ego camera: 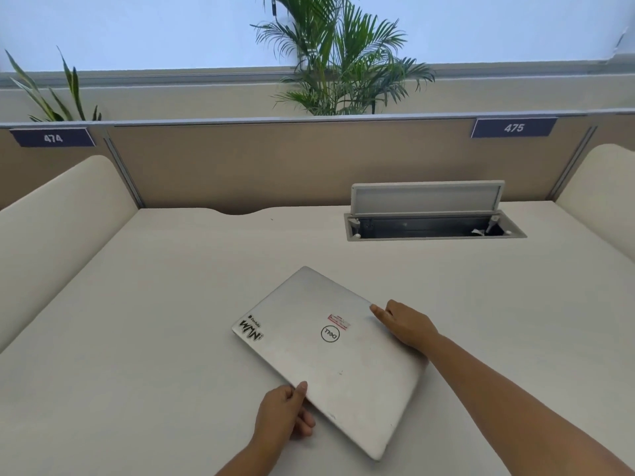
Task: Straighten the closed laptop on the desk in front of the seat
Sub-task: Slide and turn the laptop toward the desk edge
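Note:
A closed silver laptop (330, 359) with stickers on its lid lies on the white desk (154, 321), turned at a clear angle to the desk's front edge. My left hand (285, 413) grips its near left edge, thumb on top of the lid. My right hand (405, 324) holds its far right edge, fingers curled around the side. Both forearms reach in from the bottom of the view.
An open cable hatch (433, 228) with its lid raised sits in the desk at the back right. A beige partition (275, 159) closes the back, with cream side dividers (58, 228) left and right. Plants stand behind the partition.

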{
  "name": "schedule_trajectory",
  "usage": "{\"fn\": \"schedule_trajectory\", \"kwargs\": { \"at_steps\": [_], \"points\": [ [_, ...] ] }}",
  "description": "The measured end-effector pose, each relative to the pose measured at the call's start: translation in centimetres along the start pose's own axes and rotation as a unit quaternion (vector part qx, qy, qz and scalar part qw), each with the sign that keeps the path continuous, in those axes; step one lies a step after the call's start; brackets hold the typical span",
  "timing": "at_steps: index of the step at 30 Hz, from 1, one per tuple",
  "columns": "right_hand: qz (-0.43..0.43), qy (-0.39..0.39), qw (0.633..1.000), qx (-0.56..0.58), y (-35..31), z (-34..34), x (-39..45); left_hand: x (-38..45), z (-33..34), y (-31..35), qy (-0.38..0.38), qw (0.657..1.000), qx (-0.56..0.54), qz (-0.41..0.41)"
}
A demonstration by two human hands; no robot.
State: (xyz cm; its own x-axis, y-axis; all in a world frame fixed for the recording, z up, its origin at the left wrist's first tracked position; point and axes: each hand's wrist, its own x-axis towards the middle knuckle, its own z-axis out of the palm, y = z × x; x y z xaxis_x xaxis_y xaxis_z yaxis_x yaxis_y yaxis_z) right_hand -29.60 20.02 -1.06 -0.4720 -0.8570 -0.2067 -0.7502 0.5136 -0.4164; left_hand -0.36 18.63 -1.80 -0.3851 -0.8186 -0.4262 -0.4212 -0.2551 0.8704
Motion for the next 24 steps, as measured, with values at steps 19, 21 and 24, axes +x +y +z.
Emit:
{"fn": "schedule_trajectory", "kwargs": {
  "at_steps": [19,21,24],
  "points": [
    [-0.014,0.022,0.999,-0.036,0.32,0.43,-0.13,-0.04,0.00,0.20,-0.031,0.998,0.044,-0.019],
    [-0.015,0.027,0.999,-0.034,0.37,0.46,-0.24,0.07,0.03,0.16,-0.033,0.998,0.039,-0.024],
    [-0.019,0.034,0.999,-0.034,0.34,0.53,-0.41,0.27,0.04,0.11,-0.034,0.998,0.037,-0.029]
  ]
}}
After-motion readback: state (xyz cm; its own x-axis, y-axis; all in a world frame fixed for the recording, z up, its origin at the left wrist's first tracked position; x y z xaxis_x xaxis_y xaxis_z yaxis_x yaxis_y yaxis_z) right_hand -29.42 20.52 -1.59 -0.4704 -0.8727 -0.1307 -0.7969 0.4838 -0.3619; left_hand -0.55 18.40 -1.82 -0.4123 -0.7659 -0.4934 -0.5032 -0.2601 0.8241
